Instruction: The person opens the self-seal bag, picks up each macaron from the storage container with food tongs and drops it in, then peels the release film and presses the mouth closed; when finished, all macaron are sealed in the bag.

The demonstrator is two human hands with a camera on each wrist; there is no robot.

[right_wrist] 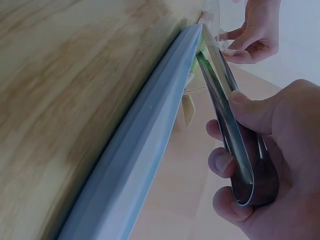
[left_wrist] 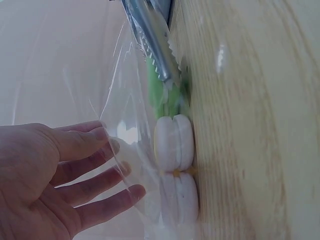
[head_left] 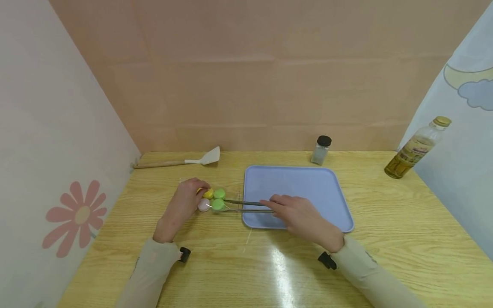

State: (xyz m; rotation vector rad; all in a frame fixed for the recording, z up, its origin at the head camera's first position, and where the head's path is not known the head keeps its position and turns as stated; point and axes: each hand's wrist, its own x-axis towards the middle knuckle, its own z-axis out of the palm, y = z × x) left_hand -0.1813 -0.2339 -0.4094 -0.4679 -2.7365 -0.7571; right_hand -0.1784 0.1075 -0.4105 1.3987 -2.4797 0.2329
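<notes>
My left hand point(head_left: 186, 199) pinches the edge of a clear plastic bag point(left_wrist: 122, 95) between thumb and fingers. Inside the bag lie macarons: a yellow macaron point(head_left: 209, 193), a pale pink macaron point(head_left: 204, 205), a green macaron point(head_left: 219, 193) and a nearer green macaron point(head_left: 218, 204). In the left wrist view, pale macarons point(left_wrist: 175, 142) stand beside the green ones. Metal tongs point(right_wrist: 222, 105) are gripped by my right hand point(head_left: 302, 216), thumb on one arm and fingers on the other. Their serrated tips reach into the bag, right at the nearer green macaron.
A light blue tray point(head_left: 339, 205) lies under the right hand, just right of the bag. Behind stand a spatula point(head_left: 173, 163) lying flat, a small black-capped jar point(head_left: 320, 150) and, far right, an oil bottle point(head_left: 412, 152). Walls bound the wooden table point(head_left: 215, 265) at back and sides.
</notes>
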